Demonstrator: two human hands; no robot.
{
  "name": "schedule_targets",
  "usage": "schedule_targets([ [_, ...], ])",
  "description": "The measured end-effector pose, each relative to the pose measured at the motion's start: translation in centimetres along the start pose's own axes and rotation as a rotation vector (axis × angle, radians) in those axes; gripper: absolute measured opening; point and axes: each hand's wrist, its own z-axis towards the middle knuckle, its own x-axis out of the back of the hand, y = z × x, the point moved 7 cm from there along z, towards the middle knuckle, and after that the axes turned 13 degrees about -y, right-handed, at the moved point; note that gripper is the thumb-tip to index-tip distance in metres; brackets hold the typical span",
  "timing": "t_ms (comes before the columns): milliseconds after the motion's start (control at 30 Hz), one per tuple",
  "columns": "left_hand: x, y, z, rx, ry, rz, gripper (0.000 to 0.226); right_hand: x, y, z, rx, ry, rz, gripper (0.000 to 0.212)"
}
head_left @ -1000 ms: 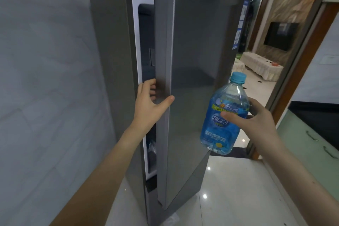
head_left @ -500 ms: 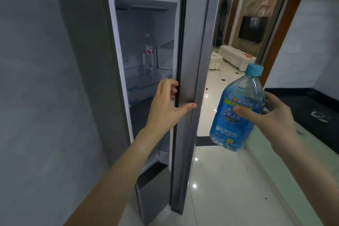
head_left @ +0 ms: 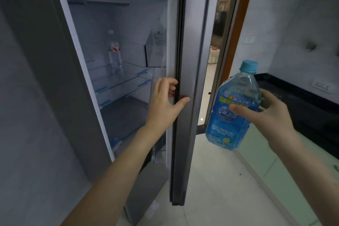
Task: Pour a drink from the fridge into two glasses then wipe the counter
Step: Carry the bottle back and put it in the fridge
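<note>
**Door swung wider, bottle carried clear of fridge**

Wider now: fridge door point(head_left: 185, 86) has swung further open than in the two earlier frames, so far more of the interior shows, and the view has shifted right so the counter side fills more of the frame. Bottle sits at roughly the same height in the right hand as before.

Blue drink bottle point(head_left: 233, 110): clear plastic, light-blue screw cap on, blue liquid filling the lower body and clear space under the shoulder, blue label with white and yellow print. Held in mid-air, tilted a little with cap leaning right, outside the fridge point(head_left: 55, 60), to the right of the door edge and above the pale floor point(head_left: 211, 180).

Right hand point(head_left: 269, 113) grasps the bottle around its middle: thumb lies across the label front, fingers wrap the far side, mostly hidden behind the bottle. Forearm comes in from the lower right corner.

Left hand point(head_left: 165, 102) grips the door's edge: fingers curled around onto the inner side, thumb pressed on the outer edge. Left forearm runs up from bottom centre.

Inside the fridge: another bottle point(head_left: 114, 51) with a red-and-white label stands upright near the back on a glass shelf point(head_left: 124, 79); print too blurry to read. Door bin point(head_left: 156, 49) sits just inside the door.

Dark counter point(head_left: 297, 101) runs along the right, wall socket point(head_left: 321, 85) just above it.
</note>
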Motion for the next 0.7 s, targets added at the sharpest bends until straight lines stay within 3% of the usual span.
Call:
schedule_targets([
  [167,0.6,-1.8,-0.7,-0.026,-0.102,0.006,0.051,0.0,-0.4,-1.4,-0.003,0.0,-0.013,0.062],
  [367,0.4,-7.5,-2.0,0.079,-0.411,0.228,0.053,-0.6,-0.9,-2.8,0.006,0.009,-0.011,0.065],
  [700,-1.4,-8.2,-0.5,-0.183,-0.536,0.398,0.023,-1.8,-1.3,-4.1,-0.02,0.036,0.007,0.069],
])
